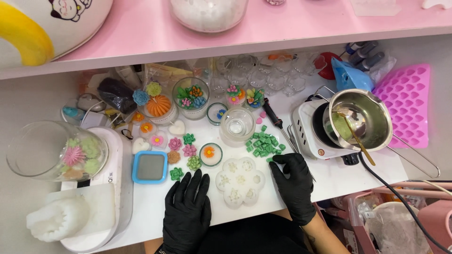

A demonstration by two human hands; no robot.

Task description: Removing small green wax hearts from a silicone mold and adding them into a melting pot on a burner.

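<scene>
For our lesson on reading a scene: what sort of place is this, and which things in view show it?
Probably a small candle-making craft bench: a steel melting pot on a white hotplate, a pile of green wax chunks, and a white flower-shaped silicone mould between two black-gloved hands.

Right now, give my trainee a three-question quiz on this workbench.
1. True or false: the left hand lies flat on the table, holding nothing.
2. What do the right hand's fingers touch? A) the gold spoon B) a green wax piece C) the blue scale
3. Fill in: the metal pot sits on a white ____.

Key
1. True. The left hand rests palm down beside the white flower mould.
2. B. The fingers meet a green wax piece at the edge of the green pile; the spoon stays in the pot and the scale lies to the left.
3. Hot plate.
</scene>
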